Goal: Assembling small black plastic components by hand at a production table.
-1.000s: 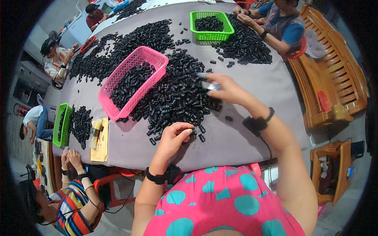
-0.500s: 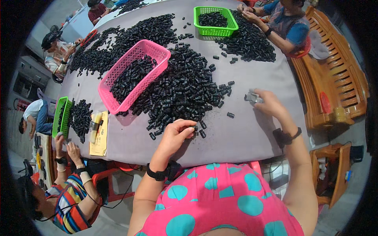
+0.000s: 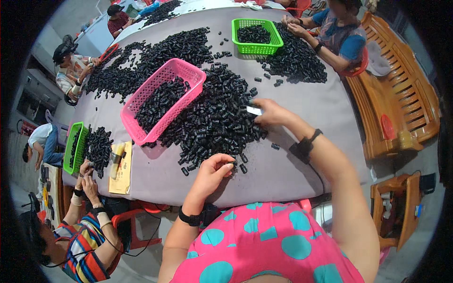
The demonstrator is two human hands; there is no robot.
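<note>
My left hand (image 3: 211, 173) pinches a small black part (image 3: 231, 163) between closed fingertips at the pile's (image 3: 212, 122) near edge; my right hand (image 3: 271, 113) grips a small white piece (image 3: 254, 111).

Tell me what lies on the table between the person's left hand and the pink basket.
In the head view, a dense heap of small black parts fills the stretch between the left hand and the pink basket.

One pink plastic lattice basket (image 3: 163, 100), two green plastic lattice baskets (image 3: 257, 35) (image 3: 73, 147), and countless small black plastic cylinders (image 3: 212, 122), uncountable.
</note>
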